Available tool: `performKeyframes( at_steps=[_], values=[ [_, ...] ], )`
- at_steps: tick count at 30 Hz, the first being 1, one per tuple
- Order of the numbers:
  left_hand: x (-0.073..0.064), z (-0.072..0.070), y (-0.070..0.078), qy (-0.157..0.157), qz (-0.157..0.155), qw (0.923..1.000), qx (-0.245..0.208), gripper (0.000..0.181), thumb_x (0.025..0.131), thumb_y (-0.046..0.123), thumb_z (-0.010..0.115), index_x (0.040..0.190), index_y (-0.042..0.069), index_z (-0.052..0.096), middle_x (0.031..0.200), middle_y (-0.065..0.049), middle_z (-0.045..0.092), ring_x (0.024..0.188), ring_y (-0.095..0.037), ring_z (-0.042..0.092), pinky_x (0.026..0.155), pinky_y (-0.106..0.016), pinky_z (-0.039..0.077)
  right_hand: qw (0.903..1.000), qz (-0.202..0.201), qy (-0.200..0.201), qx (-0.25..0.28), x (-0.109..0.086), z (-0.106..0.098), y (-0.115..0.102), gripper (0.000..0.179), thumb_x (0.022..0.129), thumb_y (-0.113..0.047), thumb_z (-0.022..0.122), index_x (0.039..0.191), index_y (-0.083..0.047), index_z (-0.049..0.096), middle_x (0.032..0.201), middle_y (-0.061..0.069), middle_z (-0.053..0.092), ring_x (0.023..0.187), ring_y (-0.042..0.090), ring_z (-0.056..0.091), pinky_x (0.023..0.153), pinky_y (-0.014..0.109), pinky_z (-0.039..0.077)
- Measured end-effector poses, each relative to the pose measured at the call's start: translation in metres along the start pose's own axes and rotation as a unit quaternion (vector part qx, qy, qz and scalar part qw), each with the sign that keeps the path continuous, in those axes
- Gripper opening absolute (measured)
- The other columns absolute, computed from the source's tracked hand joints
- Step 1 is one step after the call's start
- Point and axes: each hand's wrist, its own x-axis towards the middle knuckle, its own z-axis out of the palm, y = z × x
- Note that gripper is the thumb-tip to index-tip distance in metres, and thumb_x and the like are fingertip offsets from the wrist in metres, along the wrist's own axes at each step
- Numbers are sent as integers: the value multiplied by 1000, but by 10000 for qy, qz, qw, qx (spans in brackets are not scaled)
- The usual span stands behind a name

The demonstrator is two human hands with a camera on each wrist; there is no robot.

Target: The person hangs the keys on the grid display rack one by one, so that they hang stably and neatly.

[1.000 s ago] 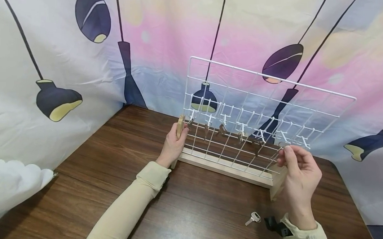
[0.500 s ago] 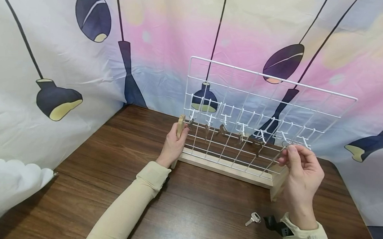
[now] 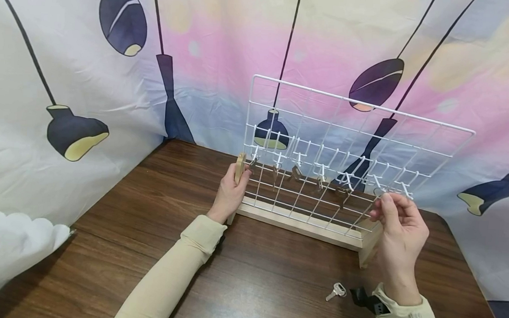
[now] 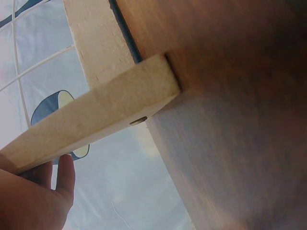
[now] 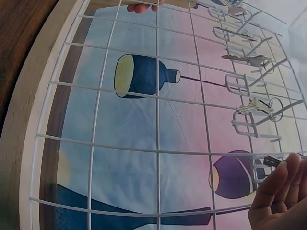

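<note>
My left hand (image 3: 230, 192) grips the wooden side post (image 3: 239, 167) of a white wire grid rack (image 3: 363, 103); the left wrist view shows the post (image 4: 96, 115) close up. At the rack's right side, my right hand (image 3: 401, 234) pinches a key (image 5: 271, 161) between thumb and fingers. That key's ring (image 3: 379, 190) is at a white hook near the row's right end; whether the hook's tip passes through it, I cannot tell. Several keys (image 5: 256, 106) on rings hang from the hooks further left. The rightmost hook (image 3: 405, 188) shows no key.
One loose silver key (image 3: 337, 291) lies on the brown wooden table (image 3: 248, 278), in front of the rack and left of my right wrist. The rack stands on a pale wooden base (image 3: 298, 222). Behind it hangs a patterned cloth (image 3: 224, 71); white fabric (image 3: 12, 247) sits at the left edge.
My right hand has shifted very slightly to the right at the hook, still pinching the key. The left hand, the rack and the loose key stay in place.
</note>
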Motion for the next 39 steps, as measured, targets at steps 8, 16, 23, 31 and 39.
performKeyframes(
  at_steps=[8,16,23,31,39],
  values=[
    [0,0,-1,-32,-14,10000,-61,26,102,27,52,119,8,55,96,-17,64,74,-20,49,67,-36,40,9997,115,-31,234,0,0,3,12,89,5,65,95,14,61,73,14,63,57,16,59,53,23,49],
    [0,-1,-1,-62,-66,10000,-42,24,102,28,52,119,11,55,91,-14,62,72,-20,48,65,-36,39,9993,318,-78,178,-2,2,3,10,90,5,64,95,12,59,68,11,62,55,16,58,53,23,49],
    [-1,-1,-1,-27,-64,10000,-13,25,102,28,52,119,9,55,89,-11,62,72,-20,49,65,-35,40,9976,690,-2,-79,-5,3,4,7,91,3,64,93,9,62,67,10,62,55,14,59,53,22,50],
    [1,0,-3,-37,-8,10000,-48,28,102,30,52,119,8,55,84,-12,58,70,-20,47,63,-36,39,9926,891,-237,-794,-10,-2,5,7,93,-1,62,93,6,62,65,8,62,56,13,59,53,22,50],
    [0,0,-4,-54,20,10000,-79,26,102,30,52,119,10,55,93,-13,63,76,-20,51,65,-36,40,9845,992,-685,-1277,-13,-13,4,6,94,1,61,92,7,62,66,7,63,57,12,60,55,21,50]
  ],
)
